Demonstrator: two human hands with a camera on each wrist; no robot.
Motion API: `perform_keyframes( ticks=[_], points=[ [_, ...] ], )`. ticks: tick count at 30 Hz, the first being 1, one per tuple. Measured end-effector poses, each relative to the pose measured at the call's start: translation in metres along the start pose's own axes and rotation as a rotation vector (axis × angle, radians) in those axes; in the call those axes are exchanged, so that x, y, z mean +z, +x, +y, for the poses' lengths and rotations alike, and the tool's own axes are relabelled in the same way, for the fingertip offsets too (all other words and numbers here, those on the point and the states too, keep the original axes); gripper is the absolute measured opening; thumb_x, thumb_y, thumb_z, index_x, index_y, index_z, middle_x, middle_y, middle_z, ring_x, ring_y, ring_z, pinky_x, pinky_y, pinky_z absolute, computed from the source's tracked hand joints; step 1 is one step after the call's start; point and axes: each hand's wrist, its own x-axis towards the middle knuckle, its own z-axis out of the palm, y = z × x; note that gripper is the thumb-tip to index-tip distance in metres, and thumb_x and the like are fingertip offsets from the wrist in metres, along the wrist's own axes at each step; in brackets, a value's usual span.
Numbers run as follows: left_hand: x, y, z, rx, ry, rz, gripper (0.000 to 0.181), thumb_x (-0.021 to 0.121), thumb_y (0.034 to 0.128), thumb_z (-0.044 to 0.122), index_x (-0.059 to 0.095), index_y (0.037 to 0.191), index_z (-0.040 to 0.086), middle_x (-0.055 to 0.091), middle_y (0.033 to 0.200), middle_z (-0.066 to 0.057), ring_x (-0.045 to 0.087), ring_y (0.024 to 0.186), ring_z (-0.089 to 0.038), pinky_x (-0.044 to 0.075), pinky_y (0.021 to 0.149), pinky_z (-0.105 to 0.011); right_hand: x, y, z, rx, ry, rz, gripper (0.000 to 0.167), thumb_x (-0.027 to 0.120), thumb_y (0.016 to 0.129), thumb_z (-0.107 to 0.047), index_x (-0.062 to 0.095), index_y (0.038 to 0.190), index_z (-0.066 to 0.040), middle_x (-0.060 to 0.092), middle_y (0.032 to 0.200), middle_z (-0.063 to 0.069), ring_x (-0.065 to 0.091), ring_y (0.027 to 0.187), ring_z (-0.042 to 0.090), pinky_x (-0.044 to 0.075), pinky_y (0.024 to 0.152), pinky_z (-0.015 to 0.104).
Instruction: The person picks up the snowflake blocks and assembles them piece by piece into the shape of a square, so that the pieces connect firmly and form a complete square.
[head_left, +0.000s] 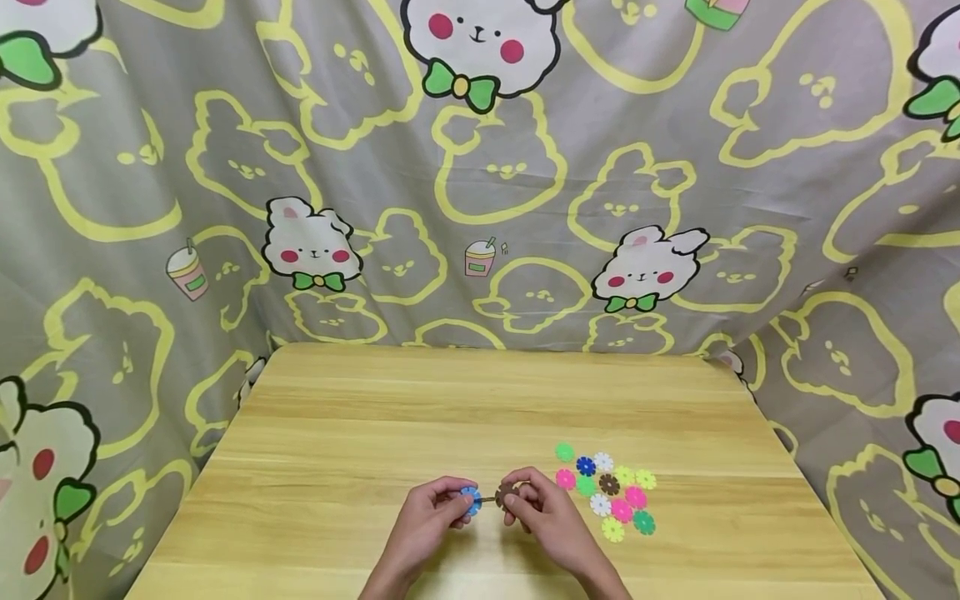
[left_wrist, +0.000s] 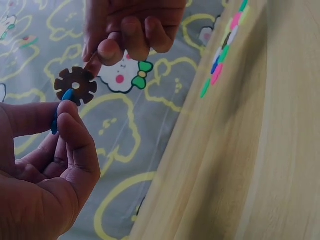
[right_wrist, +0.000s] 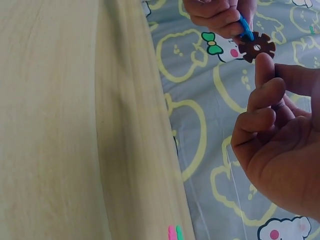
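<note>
My left hand pinches a blue slotted disc between thumb and fingers. A brown slotted disc joins its edge crosswise; in the head view it shows only as a thin line, while both wrist views show its notched face. On its other side, a second brown slotted disc is pinched by my right hand, whose thumb and fingers hide much of it. The three pieces stand in a row, held above the table, between the two hands.
Several loose slotted discs lie to the right of my hands, among them a dark blue disc, a dark green disc and a brown disc. The wooden table meets a patterned curtain behind and at both sides.
</note>
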Motion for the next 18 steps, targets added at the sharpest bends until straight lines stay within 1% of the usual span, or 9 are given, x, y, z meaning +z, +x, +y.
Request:
perform_keyframes(
  ticks=[4, 8, 11, 14, 18],
  points=[
    [0.0013, 0.0007, -0.0002, 0.001, 0.000, -0.002, 0.035, 0.067, 0.0902, 0.014, 0.061, 0.113, -0.012, 0.064, 0.086, -0.003, 0.061, 0.073, -0.009, 0.055, 0.068, -0.022, 0.0004, 0.0009, -0.0003, 0.003, -0.005, 0.005, 0.030, 0.061, 0.095, -0.023, 0.057, 0.115, -0.002, 0.067, 0.081, 0.014, 0.051, 0.061, 0.008, 0.043, 0.055, 0.019],
    [0.0031, 0.0010, -0.0003, 0.012, 0.020, 0.006, 0.031, 0.067, 0.0896, 0.012, 0.063, 0.110, -0.011, 0.064, 0.086, -0.004, 0.061, 0.073, -0.009, 0.056, 0.069, -0.026, 0.0020, 0.0007, -0.0001, 0.026, 0.014, 0.027, 0.026, 0.061, 0.095, -0.021, 0.059, 0.112, -0.001, 0.068, 0.088, 0.018, 0.061, 0.068, 0.012, 0.049, 0.060, 0.023],
    [0.0044, 0.0012, -0.0006, 0.032, 0.043, 0.008, 0.028, 0.067, 0.0892, 0.011, 0.064, 0.108, -0.009, 0.064, 0.085, -0.006, 0.061, 0.072, -0.010, 0.056, 0.068, -0.026, 0.0034, 0.0003, 0.0003, 0.047, 0.055, 0.036, 0.023, 0.060, 0.095, -0.018, 0.059, 0.110, 0.000, 0.067, 0.093, 0.022, 0.066, 0.073, 0.012, 0.054, 0.064, 0.026],
    [0.0056, 0.0015, -0.0009, 0.044, 0.051, 0.009, 0.026, 0.067, 0.0887, 0.010, 0.065, 0.107, -0.009, 0.064, 0.085, -0.006, 0.061, 0.071, -0.011, 0.057, 0.067, -0.027, 0.0047, 0.0004, 0.0010, 0.061, 0.097, 0.041, 0.023, 0.060, 0.095, -0.015, 0.058, 0.110, 0.002, 0.067, 0.094, 0.022, 0.066, 0.073, 0.012, 0.056, 0.064, 0.028],
    [0.0064, 0.0026, -0.0018, 0.038, 0.061, 0.016, 0.027, 0.067, 0.0885, 0.011, 0.065, 0.107, -0.009, 0.064, 0.085, -0.006, 0.062, 0.071, -0.012, 0.057, 0.067, -0.028, 0.0070, 0.0015, 0.0020, 0.067, 0.135, 0.053, 0.024, 0.061, 0.094, -0.015, 0.058, 0.110, 0.003, 0.066, 0.095, 0.022, 0.065, 0.073, 0.011, 0.057, 0.065, 0.029]
  ],
)
